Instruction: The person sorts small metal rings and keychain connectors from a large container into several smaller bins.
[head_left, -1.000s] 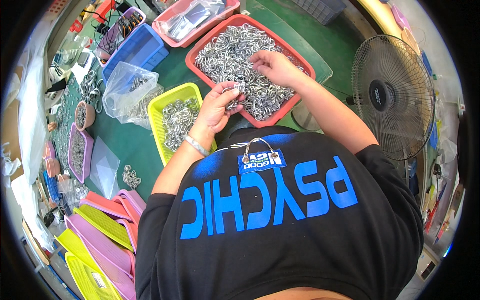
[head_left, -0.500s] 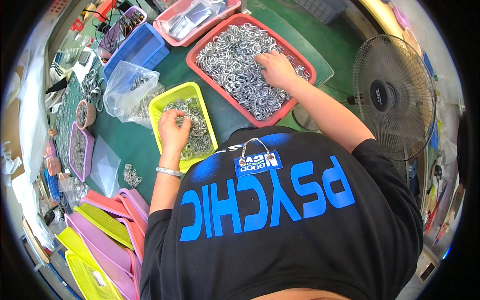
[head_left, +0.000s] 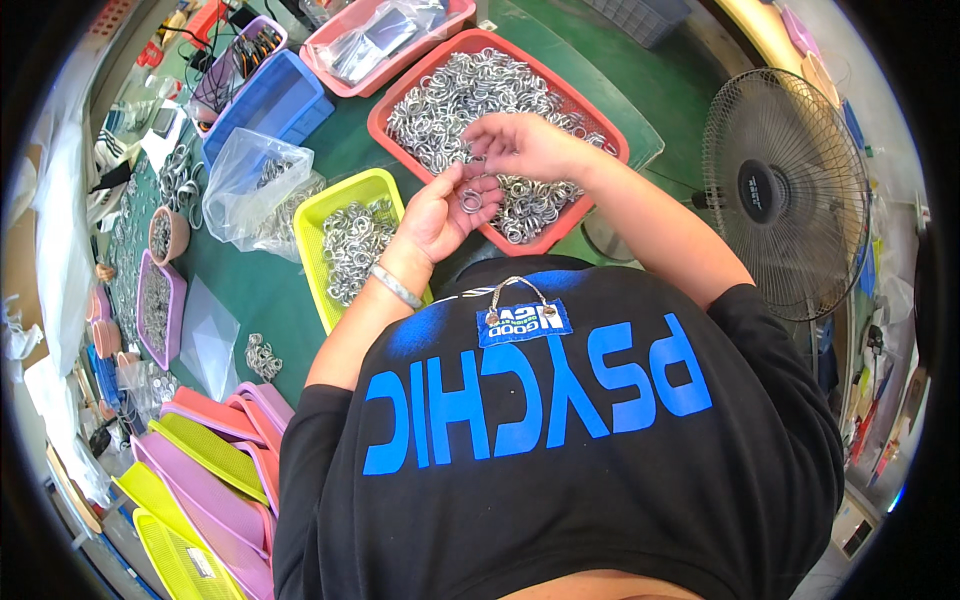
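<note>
My left hand [head_left: 447, 213] is turned palm up at the near-left corner of the red basket [head_left: 560, 238], a silvery metal ring [head_left: 471, 202] resting on its curled fingers. Just above it, over the same basket, hovers my right hand [head_left: 520, 146]. Its fingers are bent and parted, and I make out nothing held in them. Many linked or loose metal rings [head_left: 500, 85] fill the red basket. To the left, a yellow-green basket [head_left: 314, 262] holds more metal rings [head_left: 352, 250], partly behind my left forearm.
A clear bag of rings [head_left: 270, 195], a blue bin [head_left: 270, 105] and a pink bin [head_left: 340, 50] stand beyond on the green table. At left are a purple basket [head_left: 176, 300] and a small ring pile [head_left: 262, 357]. Stacked trays [head_left: 200, 470] lean nearby; a fan [head_left: 785, 190] stands right.
My left hand has left the yellow-green basket and moved right, turning palm up with a ring in it. My right hand has lifted from the rings and moved left, close to the left hand.
</note>
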